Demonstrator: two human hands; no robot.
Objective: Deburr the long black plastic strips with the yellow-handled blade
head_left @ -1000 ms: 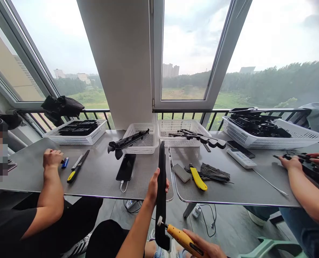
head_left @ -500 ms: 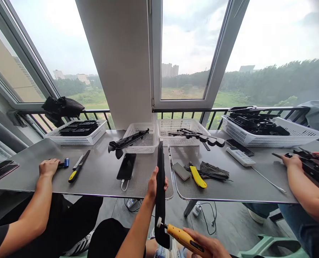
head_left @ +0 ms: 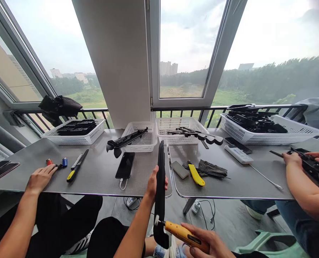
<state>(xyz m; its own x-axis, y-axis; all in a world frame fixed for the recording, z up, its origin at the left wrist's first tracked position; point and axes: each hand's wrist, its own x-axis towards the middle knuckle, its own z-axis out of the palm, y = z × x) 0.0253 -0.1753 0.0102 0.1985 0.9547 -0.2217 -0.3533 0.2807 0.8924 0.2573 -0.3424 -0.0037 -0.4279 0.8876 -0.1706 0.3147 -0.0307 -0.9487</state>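
Note:
My left hand [head_left: 154, 182] is wrapped round a long black plastic part [head_left: 160, 193], which it holds upright at the table's front edge. In my right hand [head_left: 207, 240] is a yellow rotary tool [head_left: 184, 234] with a small white tip. That tip lies against or very close to the lower end of the black part; I cannot tell if it touches. A black phone [head_left: 125, 165] with a white cable lies on the table left of my left hand. To the right are a yellow-handled knife [head_left: 196, 174], a small grey block [head_left: 179, 170] and a dark cloth [head_left: 212, 168].
White baskets [head_left: 141, 147] along the back hold black parts. A co-worker's hand [head_left: 41, 177] rests on the left, near a black-and-yellow knife [head_left: 78, 166]. Another co-worker's hands [head_left: 294, 159] hold black parts on the right, by a white power strip [head_left: 238, 154]. A green stool [head_left: 269, 243] stands below.
The white tip has shifted slightly left along the black part's lower end. The left co-worker's hand has moved left and down, uncovering a red item. My view has shifted slightly.

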